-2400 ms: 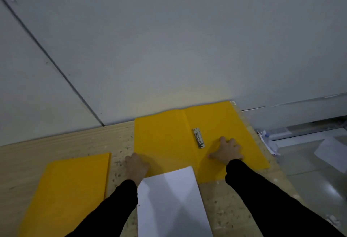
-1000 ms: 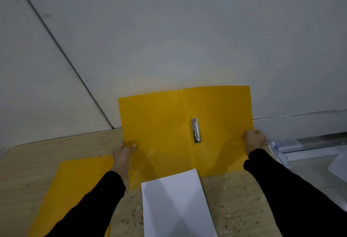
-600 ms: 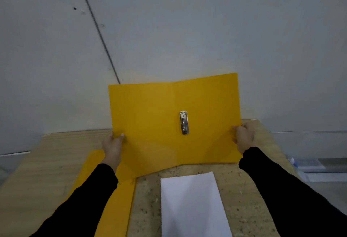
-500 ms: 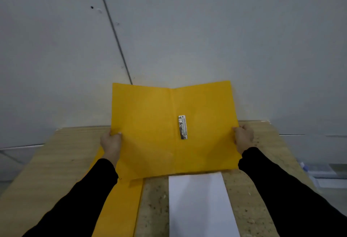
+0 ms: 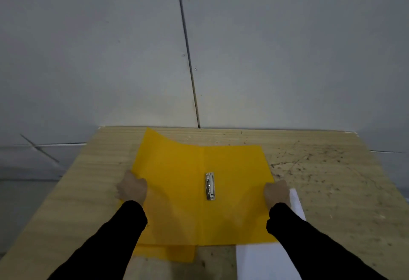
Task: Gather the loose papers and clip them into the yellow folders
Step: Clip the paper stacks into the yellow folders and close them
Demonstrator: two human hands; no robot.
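Both hands grip one open yellow folder (image 5: pixel 177 191) by its side edges — the left hand (image 5: pixel 132 187) closed on the left edge, the right hand (image 5: pixel 276 194) closed on the right edge. Between the hands, nearer the right one, a metal clip (image 5: pixel 210 186) sits beside the centre fold. Under the right hand and forearm lies a white paper (image 5: pixel 265 262), partly covered by the folder. Below the left forearm a second yellow folder (image 5: pixel 168 254) peeks out — all on a wooden table (image 5: pixel 332 180).

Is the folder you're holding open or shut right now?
Open. The yellow folder is spread with both covers showing either side of the centre crease and the metal clip exposed; no paper is under the clip.
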